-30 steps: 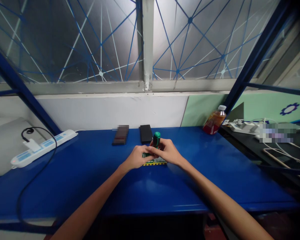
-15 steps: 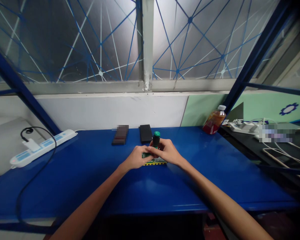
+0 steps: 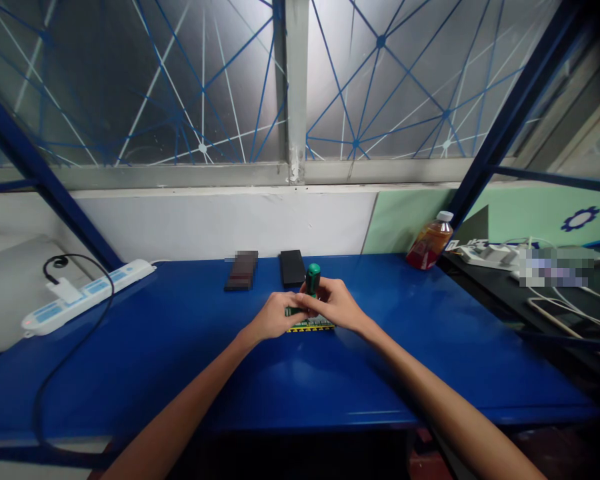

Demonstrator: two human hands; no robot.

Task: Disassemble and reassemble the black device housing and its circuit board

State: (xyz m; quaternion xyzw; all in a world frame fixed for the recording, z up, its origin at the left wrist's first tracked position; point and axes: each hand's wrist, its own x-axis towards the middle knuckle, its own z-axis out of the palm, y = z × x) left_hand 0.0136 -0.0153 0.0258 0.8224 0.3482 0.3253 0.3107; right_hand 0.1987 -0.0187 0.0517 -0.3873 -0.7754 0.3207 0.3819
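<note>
A screwdriver (image 3: pixel 313 280) with a green and black handle stands nearly upright, and my right hand (image 3: pixel 337 303) is closed around it. Beneath the two hands lies a green circuit board (image 3: pixel 313 325) with a yellow-and-black front edge. At the board's left side, my left hand (image 3: pixel 273 315) is closed, and a bit of green shows between its thumb and fingers. Both hands' fingertips meet around the lower part of the screwdriver. Its tip is hidden behind them.
Behind the hands lie a black flat box (image 3: pixel 292 268) and a dark brown slab (image 3: pixel 241 271). A power strip (image 3: pixel 90 297) with a black cable runs along the left of the blue table (image 3: pixel 300 387). At the back right leans a drink bottle (image 3: pixel 430 241).
The screwdriver's handle has turned in my right hand: its black side faced me before, and now more green shows. Both hands stay in nearly the same place.
</note>
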